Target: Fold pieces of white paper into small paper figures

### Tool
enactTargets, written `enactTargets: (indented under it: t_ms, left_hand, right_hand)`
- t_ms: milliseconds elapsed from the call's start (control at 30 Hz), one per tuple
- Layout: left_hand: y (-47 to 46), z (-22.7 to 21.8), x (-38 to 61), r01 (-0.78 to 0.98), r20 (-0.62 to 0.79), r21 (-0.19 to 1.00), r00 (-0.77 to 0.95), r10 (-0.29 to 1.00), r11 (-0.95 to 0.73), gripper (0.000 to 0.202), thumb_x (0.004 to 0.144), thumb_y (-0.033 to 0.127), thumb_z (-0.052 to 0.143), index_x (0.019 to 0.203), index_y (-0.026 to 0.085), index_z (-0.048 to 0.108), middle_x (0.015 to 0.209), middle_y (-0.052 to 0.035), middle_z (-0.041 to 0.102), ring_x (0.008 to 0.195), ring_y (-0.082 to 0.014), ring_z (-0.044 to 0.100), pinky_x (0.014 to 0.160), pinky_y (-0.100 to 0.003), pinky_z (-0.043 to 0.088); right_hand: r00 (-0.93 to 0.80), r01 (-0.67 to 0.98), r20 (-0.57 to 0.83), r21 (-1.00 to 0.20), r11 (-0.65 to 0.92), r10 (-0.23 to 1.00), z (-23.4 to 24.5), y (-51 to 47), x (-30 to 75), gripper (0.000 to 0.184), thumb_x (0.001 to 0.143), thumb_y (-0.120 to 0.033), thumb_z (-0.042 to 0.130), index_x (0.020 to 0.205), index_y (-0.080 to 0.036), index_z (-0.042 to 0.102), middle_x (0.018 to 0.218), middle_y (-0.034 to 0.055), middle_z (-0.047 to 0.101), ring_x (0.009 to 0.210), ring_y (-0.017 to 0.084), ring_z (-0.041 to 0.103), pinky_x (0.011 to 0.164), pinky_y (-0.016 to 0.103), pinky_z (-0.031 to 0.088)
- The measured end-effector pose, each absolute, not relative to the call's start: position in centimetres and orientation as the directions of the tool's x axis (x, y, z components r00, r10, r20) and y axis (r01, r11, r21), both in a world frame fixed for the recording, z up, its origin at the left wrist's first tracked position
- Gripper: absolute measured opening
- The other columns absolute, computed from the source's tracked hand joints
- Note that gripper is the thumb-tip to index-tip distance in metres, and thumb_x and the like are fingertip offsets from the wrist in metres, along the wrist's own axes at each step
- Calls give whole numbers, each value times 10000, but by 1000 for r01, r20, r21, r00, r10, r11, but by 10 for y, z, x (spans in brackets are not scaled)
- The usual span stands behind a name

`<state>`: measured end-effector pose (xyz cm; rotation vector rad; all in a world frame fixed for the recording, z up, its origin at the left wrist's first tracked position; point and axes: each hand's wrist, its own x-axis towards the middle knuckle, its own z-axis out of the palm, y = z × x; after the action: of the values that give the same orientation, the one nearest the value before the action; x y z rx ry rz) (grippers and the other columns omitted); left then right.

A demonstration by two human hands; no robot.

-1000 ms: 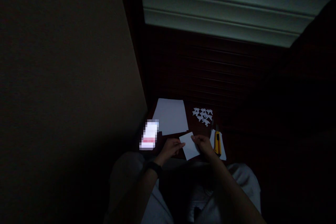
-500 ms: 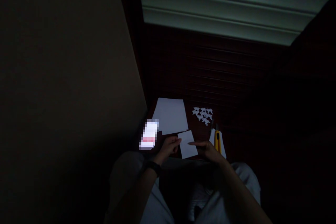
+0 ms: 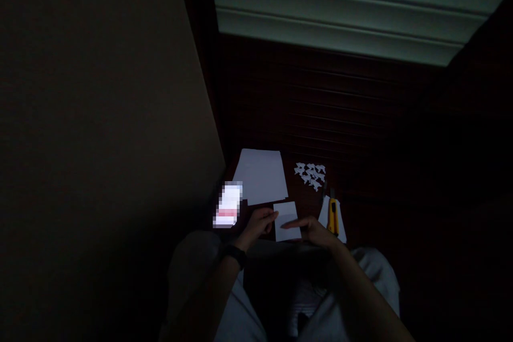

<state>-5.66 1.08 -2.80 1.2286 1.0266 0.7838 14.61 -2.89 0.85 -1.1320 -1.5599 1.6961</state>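
Here, left fingers pinching small sheet; right fingers over it, grip unclear.

Paper square left of cutter

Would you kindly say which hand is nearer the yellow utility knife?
The right hand, just left of the yellow utility knife; the left hand is farther left, holding the small white paper.

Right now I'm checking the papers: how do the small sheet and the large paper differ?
The small sheet is much smaller than the large paper. The left hand holds the small sheet's edge, while no hand touches the large paper. The small sheet is nearer the person than the large paper. Both look white.
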Motion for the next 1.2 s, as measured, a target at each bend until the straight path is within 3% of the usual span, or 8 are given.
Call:
enactTargets:
  t_ms: [167,300,467,633,833,1067,1200]
  left_hand:
    - [11,-28,-56,20,-184,982,367,912,190,365,711,480,525,751,121,584,456,46,431,360,-49,346,364,-175,203]
    - [11,-30,-56,32,-184,982,356,916,185,366,703,489,530,741,129,581,464,43,448,364,-52,359,368,-175,216]
    - [10,-32,-56,34,-174,985,326,929,172,364,699,491,534,738,132,575,462,46,441,380,-53,369,381,-161,244]
    - [10,-32,-54,32,-173,985,311,935,172,379,698,498,533,742,124,571,469,35,458,389,-59,388,380,-158,265]
    - [9,-32,-52,14,-157,987,303,940,161,378,703,500,527,764,130,572,455,38,474,374,-66,410,369,-166,275]
    - [10,-32,-53,-15,-159,985,295,942,171,359,703,486,533,743,131,568,478,39,483,385,-65,431,371,-168,297]
    - [10,-34,-53,-33,-154,985,286,946,170,358,705,479,534,748,125,567,476,41,475,376,-60,424,366,-168,290]
  right_hand:
    - [-474,174,-176,-979,-104,863,6,-27,145,368,581,-264,661,938,-175,667,971,58,649,905,233,574,822,349,424]
    - [-475,210,-193,-972,-102,858,4,-26,146,362,619,-353,667,930,-167,670,815,46,671,676,165,578,606,262,442]
    - [-330,184,-213,-970,-159,920,-1,-24,146,370,656,-439,632,861,-136,682,560,4,600,448,77,429,420,193,304]
    - [-247,145,-250,-965,-219,936,-10,-24,145,361,648,-482,617,593,-127,652,386,-43,451,347,49,318,363,191,196]
    - [-125,44,-274,-962,-271,954,-21,-23,140,347,608,-471,653,571,-128,623,387,-40,446,342,52,333,351,192,184]
    - [-193,-1,-231,-972,-236,954,-19,-23,147,275,559,-372,718,693,-134,683,533,-3,571,430,70,400,403,199,260]
    - [-202,1,-241,-969,-245,949,-16,-25,153,259,526,-354,737,671,-144,691,592,17,618,464,83,442,440,213,297]
